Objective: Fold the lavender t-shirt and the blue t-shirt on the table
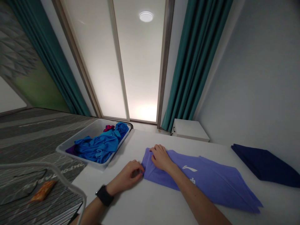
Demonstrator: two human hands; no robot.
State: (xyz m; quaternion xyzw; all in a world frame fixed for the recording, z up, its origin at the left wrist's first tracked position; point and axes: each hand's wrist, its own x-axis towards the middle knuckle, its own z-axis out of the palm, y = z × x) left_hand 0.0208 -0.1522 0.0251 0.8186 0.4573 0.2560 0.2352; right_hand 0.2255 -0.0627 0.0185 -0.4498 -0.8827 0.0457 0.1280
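Note:
A purple shirt with a white logo lies folded lengthwise on the white table. At its left end, my left hand, with a black watch on the wrist, pinches the edge of the cloth between thumb and curled fingers. My right hand rests palm down on the shirt close by, its fingers stretched out and slightly bent over the far edge. The right forearm crosses above the cloth and hides part of the print.
A clear plastic bin holding rumpled blue clothes stands left of the hands. Folded navy cloth lies at the table's right. Beyond the table is a white cabinet. A grey curved bar and an orange packet are at lower left.

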